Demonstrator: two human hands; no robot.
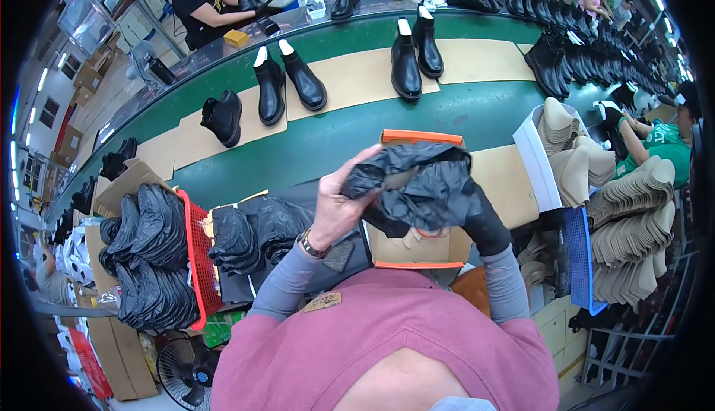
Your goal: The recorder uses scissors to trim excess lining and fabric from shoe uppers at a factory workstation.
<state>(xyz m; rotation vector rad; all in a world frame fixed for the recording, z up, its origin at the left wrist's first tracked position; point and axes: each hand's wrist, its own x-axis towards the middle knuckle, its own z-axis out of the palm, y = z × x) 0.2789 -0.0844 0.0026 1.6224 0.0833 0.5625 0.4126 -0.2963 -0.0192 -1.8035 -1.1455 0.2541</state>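
A crumpled black plastic bag (432,191) is stretched between my two hands in front of my chest. My bare left hand (335,206), with a bracelet at its wrist, is closed on the bag's left side. On the right side, my black-gloved right hand (488,225) grips the bag, its fingers partly hidden by the plastic. A small beige patch shows in the bag's folds; I cannot tell what it is. Below the bag stands an open box with orange edges (421,263), partly covered by the bag and my hands.
Black ankle boots (406,64) stand on cardboard along the green conveyor (335,131). Left are black plastic-wrapped bundles (160,232) beside a red basket (195,262). Right, beige shaped inserts (633,225) stand by a blue basket (585,262) and a white box (535,159). Co-workers stand beyond.
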